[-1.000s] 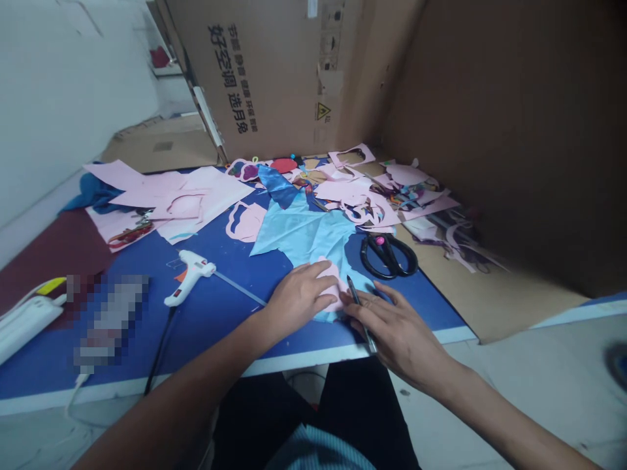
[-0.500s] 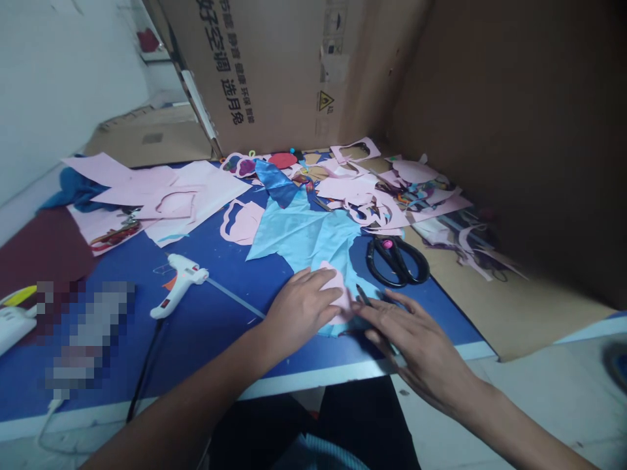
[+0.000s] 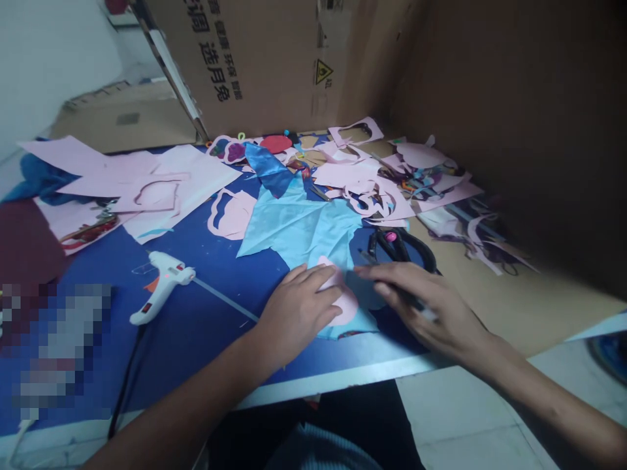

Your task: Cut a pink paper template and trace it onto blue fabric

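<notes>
A small pink paper cutout (image 3: 345, 307) lies on a piece of light blue cloth (image 3: 301, 225) near the table's front edge. Flat on top of both, my left hand (image 3: 301, 307) presses the cutout down with outstretched fingers, covering its left part. My right hand (image 3: 421, 300) is closed around a dark pen (image 3: 367, 256) with a light end, raised just right of the cutout and apart from it. Behind that hand lie black-handled scissors (image 3: 392, 238), partly hidden by it.
A white glue gun (image 3: 164, 281) with its stick and black cord lies left on the blue table (image 3: 206, 346). Pink paper sheets (image 3: 117, 173) and scraps (image 3: 347, 176) spread along the back. A tall cardboard box (image 3: 274, 65) walls the back and right. A blurred-out object lies far left.
My right hand with the pen has moved right and up, away from the cutout, uncovering its right side. My left hand stays on it. The view has shifted slightly.
</notes>
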The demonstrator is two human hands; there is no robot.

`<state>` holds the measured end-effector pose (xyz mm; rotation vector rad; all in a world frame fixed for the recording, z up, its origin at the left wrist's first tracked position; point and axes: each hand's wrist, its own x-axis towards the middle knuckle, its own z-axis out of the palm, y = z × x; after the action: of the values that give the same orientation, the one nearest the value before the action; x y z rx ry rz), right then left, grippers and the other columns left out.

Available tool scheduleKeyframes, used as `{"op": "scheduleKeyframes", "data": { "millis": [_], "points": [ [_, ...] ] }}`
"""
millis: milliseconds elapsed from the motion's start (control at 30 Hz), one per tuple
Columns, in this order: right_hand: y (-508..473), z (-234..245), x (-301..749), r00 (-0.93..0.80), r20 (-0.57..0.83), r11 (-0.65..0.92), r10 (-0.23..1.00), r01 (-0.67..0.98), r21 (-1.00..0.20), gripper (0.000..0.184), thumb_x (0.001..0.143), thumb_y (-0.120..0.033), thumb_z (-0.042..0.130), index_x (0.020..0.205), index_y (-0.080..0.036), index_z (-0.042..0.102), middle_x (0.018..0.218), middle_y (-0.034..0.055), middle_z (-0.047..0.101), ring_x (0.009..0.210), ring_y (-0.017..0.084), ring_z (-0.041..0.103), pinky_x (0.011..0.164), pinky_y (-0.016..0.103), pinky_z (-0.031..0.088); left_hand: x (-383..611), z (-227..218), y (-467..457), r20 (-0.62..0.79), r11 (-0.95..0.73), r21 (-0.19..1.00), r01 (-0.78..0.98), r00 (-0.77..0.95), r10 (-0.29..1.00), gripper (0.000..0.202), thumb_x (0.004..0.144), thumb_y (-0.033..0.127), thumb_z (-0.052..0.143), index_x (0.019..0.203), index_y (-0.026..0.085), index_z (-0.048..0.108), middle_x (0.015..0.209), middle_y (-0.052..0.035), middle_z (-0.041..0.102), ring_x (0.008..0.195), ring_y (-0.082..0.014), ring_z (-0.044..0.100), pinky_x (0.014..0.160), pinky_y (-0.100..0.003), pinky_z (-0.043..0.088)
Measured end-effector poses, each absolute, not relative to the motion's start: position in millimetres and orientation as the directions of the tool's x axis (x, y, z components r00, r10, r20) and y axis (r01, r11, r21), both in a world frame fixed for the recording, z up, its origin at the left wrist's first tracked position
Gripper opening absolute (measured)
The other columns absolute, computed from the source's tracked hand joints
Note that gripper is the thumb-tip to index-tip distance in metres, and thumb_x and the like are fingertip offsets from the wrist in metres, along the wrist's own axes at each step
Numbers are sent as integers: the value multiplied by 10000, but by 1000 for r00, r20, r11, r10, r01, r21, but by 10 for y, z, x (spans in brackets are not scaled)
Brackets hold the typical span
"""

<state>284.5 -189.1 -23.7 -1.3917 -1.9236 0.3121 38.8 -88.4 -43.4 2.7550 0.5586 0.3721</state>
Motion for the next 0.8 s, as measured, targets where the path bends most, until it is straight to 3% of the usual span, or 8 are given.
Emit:
{"op": "scheduleKeyframes", "data": {
  "millis": [100, 200, 333, 567, 800],
  "points": [
    [-1897, -380, 2849, -358, 346, 485, 868, 763, -428, 391, 1095, -96, 580, 1447, -245, 663, 1390, 108, 809, 1365, 305, 727, 1090, 489, 564, 387, -441, -889, 200, -881, 337, 331, 890, 410, 205, 1108, 277, 634, 1190, 209, 810, 1568, -120, 678, 1424, -285, 664, 1266, -507, 469],
    [-1946, -469, 2893, -380, 280, 462, 882, 815, -349, 466, 1054, -38, 556, 1472, -226, 643, 1401, 137, 795, 1418, 346, 683, 1096, 547, 531, 392, -448, -889, 204, -887, 315, 338, 889, 411, 225, 1101, 283, 650, 1257, 200, 790, 1554, -133, 687, 1437, -282, 656, 1276, -499, 464],
    [-2057, -448, 2922, -295, 360, 419, 885, 843, -338, 441, 1049, -35, 582, 1430, -244, 654, 1338, 121, 827, 1308, 319, 741, 1060, 508, 527, 398, -455, -882, 225, -898, 293, 329, 889, 400, 257, 1110, 288, 631, 1293, 184, 777, 1539, -155, 693, 1448, -279, 651, 1277, -484, 466],
    [-2254, -412, 2820, -443, 334, 544, 832, 770, -333, 492, 1053, -3, 519, 1497, -195, 607, 1432, 101, 812, 1413, 307, 689, 1191, 512, 400, 399, -449, -870, 241, -903, 299, 307, 892, 383, 228, 1096, 259, 648, 1260, 180, 786, 1521, -158, 703, 1422, -284, 668, 1264, -491, 483],
    [-2313, -440, 2815, -443, 345, 541, 828, 794, -279, 465, 1024, -23, 530, 1442, -197, 634, 1419, 101, 818, 1359, 309, 725, 1189, 504, 400, 402, -458, -865, 234, -904, 305, 300, 897, 376, 263, 1106, 276, 640, 1311, 187, 779, 1553, -157, 682, 1448, -292, 651, 1264, -506, 478]
  ]
}}
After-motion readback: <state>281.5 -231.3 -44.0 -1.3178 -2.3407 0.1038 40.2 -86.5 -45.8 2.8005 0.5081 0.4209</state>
